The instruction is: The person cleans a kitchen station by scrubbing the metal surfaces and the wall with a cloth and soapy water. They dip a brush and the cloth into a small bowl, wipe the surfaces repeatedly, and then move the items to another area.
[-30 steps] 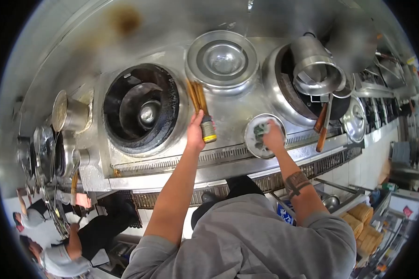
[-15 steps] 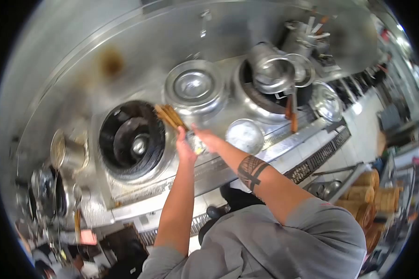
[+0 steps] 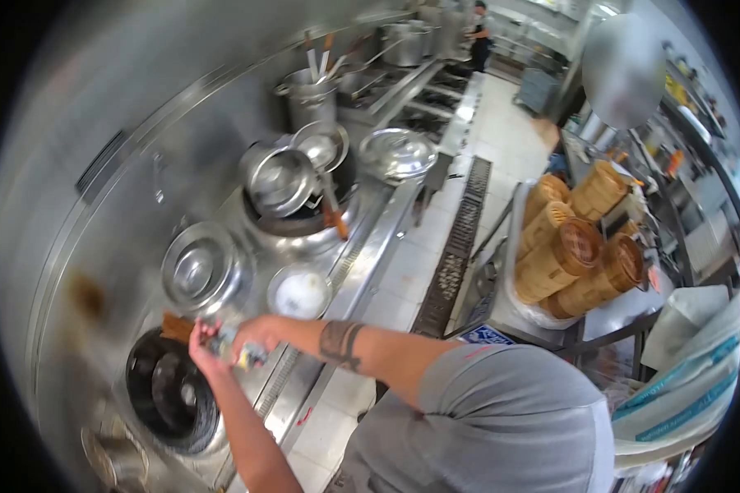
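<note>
the steel counter (image 3: 372,215) bears a bowl (image 3: 302,294), basin (image 3: 196,268) and lid (image 3: 399,154).

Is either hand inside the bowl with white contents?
No, the left hand and right hand are both outside the bowl, by the brown sticks.

Bright, even indoor light; source over the stove out of view, small white light at top right, past the steamer baskets (image 3: 580,246). Strong fisheye: black vignette rings the view, steel wall panel (image 3: 99,164) left of the baskets bows. Glare: white highlights on the domed pot lid (image 3: 399,154) up-left of the baskets, on the steel rim beside it, and on the floor tiles (image 3: 415,263). Wok burner well (image 3: 173,390) dark inside, one bright glint at its bottom. Motion blur on both hands, detail smeared. Soft brown smudge low on the wall panel. Gray oval blur above the baskets. Far end soft.
</note>
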Available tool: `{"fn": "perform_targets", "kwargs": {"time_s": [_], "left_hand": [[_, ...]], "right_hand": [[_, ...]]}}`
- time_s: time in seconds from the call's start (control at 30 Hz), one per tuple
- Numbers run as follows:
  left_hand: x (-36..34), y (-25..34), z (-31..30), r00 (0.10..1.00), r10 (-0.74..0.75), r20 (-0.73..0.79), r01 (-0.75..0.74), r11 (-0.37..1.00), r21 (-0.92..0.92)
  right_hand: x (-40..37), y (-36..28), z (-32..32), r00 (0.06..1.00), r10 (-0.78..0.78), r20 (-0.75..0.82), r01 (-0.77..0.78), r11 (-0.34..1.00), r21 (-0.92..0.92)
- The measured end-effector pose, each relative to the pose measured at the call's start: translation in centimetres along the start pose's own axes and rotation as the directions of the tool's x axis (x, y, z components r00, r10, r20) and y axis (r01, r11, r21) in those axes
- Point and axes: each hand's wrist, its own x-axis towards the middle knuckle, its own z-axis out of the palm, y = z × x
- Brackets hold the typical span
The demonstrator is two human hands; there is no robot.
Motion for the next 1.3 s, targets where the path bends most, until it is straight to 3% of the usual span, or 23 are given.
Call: {"fn": "perform_targets", "kwargs": {"time_s": [0.1, 0.13, 0.17, 0.27, 0.3, 0.37, 0.4, 0.43, 0.47, 0.53, 0.6, 0.7, 0.77, 0.8, 0.87, 0.9, 0.97, 1.0, 1.03, 1.07, 1.13, 1.27, 1.3], "left_hand": [[1.1, -0.5, 1.8, 0.989, -0.074, -0.126, 0.081, 0.995, 0.051], [1.4, -1.2, 2.3, 0.943, 0.028, -0.33, 0.042, 0.978, 0.204], [1.7, -1.7, 2.4, 0.851, 0.161, -0.5, 0.036, 0.932, 0.36], [2.5, -2.3, 3.4, 0.854, 0.211, -0.476, -0.011, 0.922, 0.388], [2.9, -2.2, 2.7, 0.904, 0.217, -0.367, -0.035, 0.896, 0.443], [3.2, -2.3, 1.9, 0.951, 0.117, -0.286, -0.014, 0.94, 0.341], [2.7, -1.6, 2.9, 0.983, 0.028, -0.182, 0.017, 0.971, 0.239], [1.6, -1.5, 3.9, 0.995, 0.007, -0.096, 0.003, 0.994, 0.108], [2.0, -1.3, 4.1, 0.995, 0.003, -0.1, 0.008, 0.994, 0.113], [2.7, -1.0, 3.8, 0.981, -0.03, 0.194, 0.047, 0.995, -0.088], [3.8, -1.3, 3.5, 0.989, -0.074, 0.128, 0.076, 0.997, -0.015], [5.9, -2.6, 1.7, 0.963, 0.096, -0.253, -0.031, 0.969, 0.247], [7.0, -4.2, 1.6, 0.889, 0.122, -0.441, 0.016, 0.954, 0.298], [7.2, -4.6, 1.6, 0.776, 0.165, -0.609, 0.061, 0.941, 0.334], [7.9, -5.3, 1.6, 0.698, 0.268, -0.664, 0.06, 0.902, 0.427], [8.2, -5.3, 1.1, 0.758, 0.197, -0.622, 0.069, 0.924, 0.376], [7.8, -4.3, 0.2, 0.91, -0.023, -0.414, 0.116, 0.973, 0.2], [6.7, -3.7, 1.1, 0.909, -0.023, -0.415, 0.116, 0.973, 0.2], [5.3, -3.4, 2.0, 0.962, -0.021, -0.271, 0.068, 0.984, 0.167], [4.4, -2.9, 2.9, 0.993, -0.009, -0.118, 0.024, 0.992, 0.125], [4.3, -2.4, 2.7, 0.99, -0.04, -0.139, 0.056, 0.991, 0.118], [6.3, -3.4, -2.2, 0.972, -0.049, -0.228, 0.111, 0.957, 0.268], [6.3, -4.1, -2.4, 0.922, -0.017, -0.387, 0.15, 0.937, 0.315]], "right_hand": [[-2.0, -1.1, 2.8, 0.964, -0.159, -0.213, 0.07, 0.926, -0.371], [-1.7, -0.1, 3.8, 0.754, -0.555, -0.352, 0.117, 0.641, -0.759], [-1.2, 0.9, 4.2, 0.433, -0.869, -0.239, -0.053, 0.24, -0.969], [1.2, 2.1, 2.1, 0.342, -0.889, -0.304, 0.004, 0.324, -0.946], [1.2, 1.3, 1.2, 0.348, -0.884, -0.312, 0.002, 0.334, -0.943], [1.4, -0.8, -2.0, 0.889, -0.328, -0.321, 0.029, 0.738, -0.674], [1.7, -0.9, -3.0, 0.891, -0.319, -0.324, 0.026, 0.747, -0.664], [1.8, -1.0, -4.1, 0.995, -0.04, -0.094, 0.019, 0.976, -0.215], [1.9, -1.3, -4.9, 0.963, 0.091, 0.254, -0.157, 0.954, 0.254], [2.5, -1.7, -5.6, 0.976, 0.077, 0.204, -0.115, 0.977, 0.18], [2.6, -2.2, -5.5, 0.995, 0.03, 0.1, -0.031, 0.999, 0.009], [2.0, -3.0, -5.0, 0.999, -0.053, -0.005, 0.051, 0.986, -0.158], [2.0, -2.6, -3.8, 0.775, -0.59, -0.227, 0.026, 0.388, -0.921], [2.4, -1.8, -3.6, 0.775, -0.589, -0.229, 0.026, 0.391, -0.92], [2.8, -0.8, -3.4, 0.488, -0.825, -0.285, 0.017, 0.336, -0.942], [2.7, -1.3, -3.9, 0.489, -0.826, -0.281, 0.019, 0.332, -0.943], [2.3, -2.3, -5.0, 0.819, -0.519, -0.244, 0.068, 0.51, -0.857], [3.3, -2.1, -5.6, 0.82, -0.518, -0.243, 0.068, 0.51, -0.857], [4.6, -2.2, -6.5, 0.982, -0.126, -0.143, 0.053, 0.901, -0.432], [4.4, -2.8, -6.5, 0.97, 0.166, 0.176, -0.183, 0.979, 0.086], [3.3, -2.2, -4.8, 0.995, 0.089, 0.05, -0.093, 0.992, 0.088], [1.2, -1.8, -2.3, 0.961, -0.088, -0.263, -0.027, 0.913, -0.406], [1.3, -0.8, -2.1, 0.864, -0.417, -0.283, 0.065, 0.649, -0.758]]}}
